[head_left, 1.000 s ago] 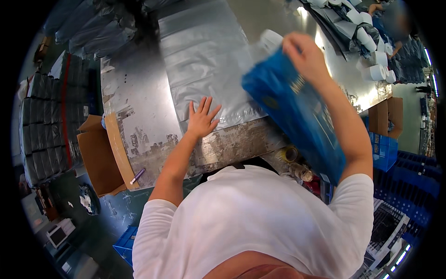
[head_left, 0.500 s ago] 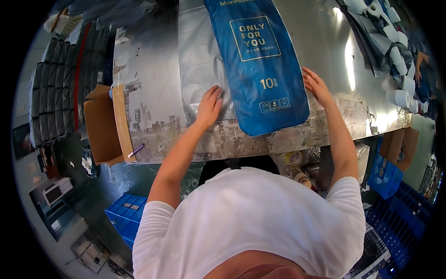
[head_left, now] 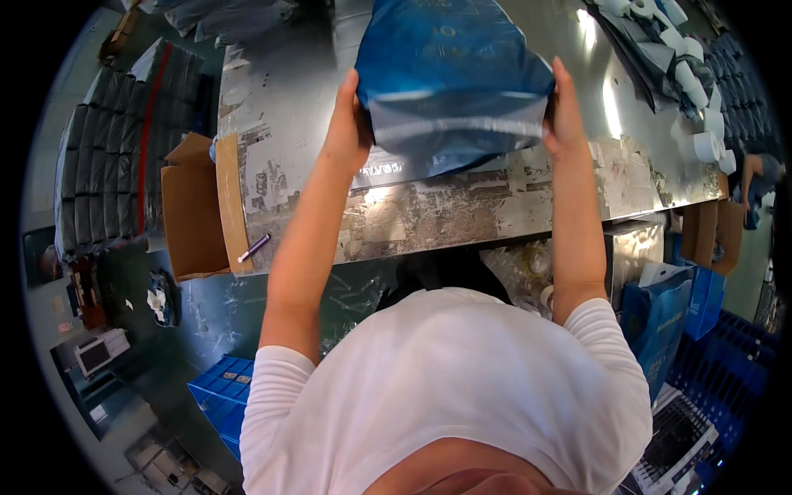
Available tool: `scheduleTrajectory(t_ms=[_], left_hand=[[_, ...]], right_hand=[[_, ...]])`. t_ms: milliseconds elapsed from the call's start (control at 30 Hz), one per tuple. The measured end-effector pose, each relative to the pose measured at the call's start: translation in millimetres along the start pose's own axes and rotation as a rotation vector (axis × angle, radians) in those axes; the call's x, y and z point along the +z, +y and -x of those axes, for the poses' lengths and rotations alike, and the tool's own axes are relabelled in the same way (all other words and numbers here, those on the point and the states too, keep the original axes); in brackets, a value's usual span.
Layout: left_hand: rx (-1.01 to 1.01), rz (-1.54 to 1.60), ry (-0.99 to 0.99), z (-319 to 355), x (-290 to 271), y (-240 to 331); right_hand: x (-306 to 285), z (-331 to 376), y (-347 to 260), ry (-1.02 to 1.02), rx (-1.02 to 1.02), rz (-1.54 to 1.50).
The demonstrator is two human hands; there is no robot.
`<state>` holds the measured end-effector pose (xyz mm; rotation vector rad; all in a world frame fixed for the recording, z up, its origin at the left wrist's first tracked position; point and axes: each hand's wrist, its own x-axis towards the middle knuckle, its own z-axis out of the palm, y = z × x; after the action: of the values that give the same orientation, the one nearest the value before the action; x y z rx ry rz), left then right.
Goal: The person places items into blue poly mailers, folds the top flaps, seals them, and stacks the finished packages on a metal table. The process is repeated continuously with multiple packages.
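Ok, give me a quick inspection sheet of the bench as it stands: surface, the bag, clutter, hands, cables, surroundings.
Surface: steel table, scuffed, with tape scraps along the near edge.
Job's things: blue plastic bag held over the table by its two lower sides.
Clutter: purple pen at the near left edge; white rolls far right.
Grippers: left hand grips the bag's left side; right hand grips its right side.
Cables: nothing seen.
Surroundings: open cardboard box at the table's left end; stacked dark packets beyond it; blue crate on the floor; another person's arm far right.
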<state>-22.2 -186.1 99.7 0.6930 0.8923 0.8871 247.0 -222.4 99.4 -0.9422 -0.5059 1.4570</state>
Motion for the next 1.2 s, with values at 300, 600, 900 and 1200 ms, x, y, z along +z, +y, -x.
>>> scheduleTrajectory(t_ms=[300,600,900,1200], left_hand=[[0.015,-0.222,-0.046,37,-13,50],[0.023,-0.004,-0.07,59,-65,-45],[-0.171,-0.438,0.005,197,-156,-180],[0.693,-1.306,0.185,32,-157,-125]], right_hand=[[54,20,-2,-0.042,-0.082,0.042],[19,69,93,0.115,-0.005,-0.054],[-97,179,193,0.244,0.543,0.448],[-74,69,199,0.339,0.062,0.271]])
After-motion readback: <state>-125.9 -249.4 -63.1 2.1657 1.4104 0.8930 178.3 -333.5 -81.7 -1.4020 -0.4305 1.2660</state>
